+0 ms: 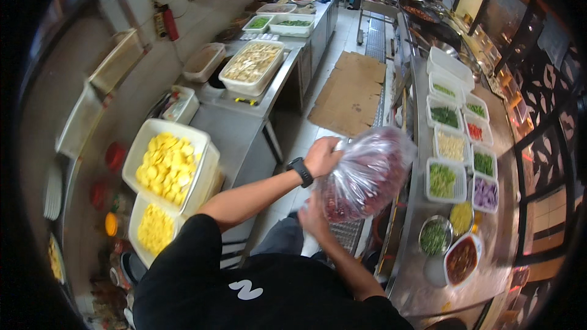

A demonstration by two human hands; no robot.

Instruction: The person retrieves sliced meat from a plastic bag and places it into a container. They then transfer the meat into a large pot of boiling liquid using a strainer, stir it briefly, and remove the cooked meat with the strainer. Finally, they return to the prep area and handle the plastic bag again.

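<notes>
My left hand (324, 156), with a dark watch on the wrist, grips the gathered neck of a clear plastic bag (369, 174). Dark red contents, which look like raw meat, fill the bag and press against its film. It hangs in front of me over the aisle. Against the bag's lower left side is my right hand (315, 217), slightly blurred. Its fingers are partly hidden, so I cannot tell whether they grip the film.
Tubs of sliced yellow vegetable (167, 165) stand on the left. A tub of pale slices (254, 64) sits on the steel counter beyond. Small containers of chopped vegetables (442, 181) and a bowl of red sauce (462, 261) line the right counter. Flattened cardboard (351, 94) covers the floor ahead.
</notes>
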